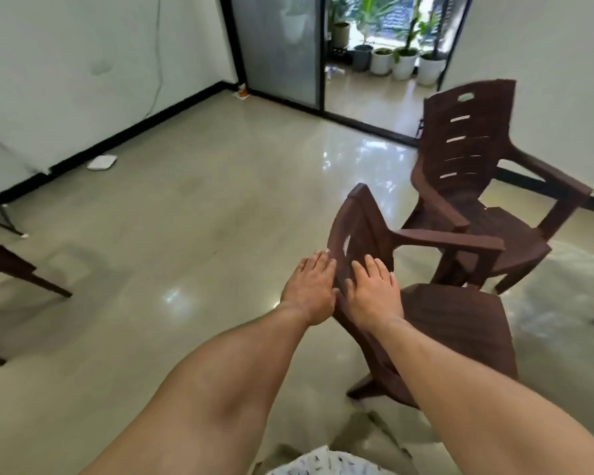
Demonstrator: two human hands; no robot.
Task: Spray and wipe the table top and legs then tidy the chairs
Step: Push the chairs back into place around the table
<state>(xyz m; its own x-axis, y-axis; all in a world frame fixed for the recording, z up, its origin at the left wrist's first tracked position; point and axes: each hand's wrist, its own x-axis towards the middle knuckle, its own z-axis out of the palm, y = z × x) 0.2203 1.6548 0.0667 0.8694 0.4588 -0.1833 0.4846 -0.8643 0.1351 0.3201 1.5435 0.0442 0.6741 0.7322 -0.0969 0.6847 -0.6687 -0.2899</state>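
A brown plastic armchair [453, 323] stands just in front of me, its backrest towards me. My left hand [309, 291] lies against the left side of the backrest with straight fingers reaching its top edge. My right hand [374, 294] rests flat on the backrest's other face, fingers straight; both thumbs are hidden. A second brown armchair [474, 166] stands behind the first, facing right, close to its armrest. A corner and leg of the dark brown table [4, 265] show at the left edge.
Glossy beige floor [203, 217] stretches ahead and left. A white flat object [102, 162] lies by the left wall. A small orange item [242, 90] sits in the far corner. A glass door [278, 46] and potted plants [405, 61] are at the back.
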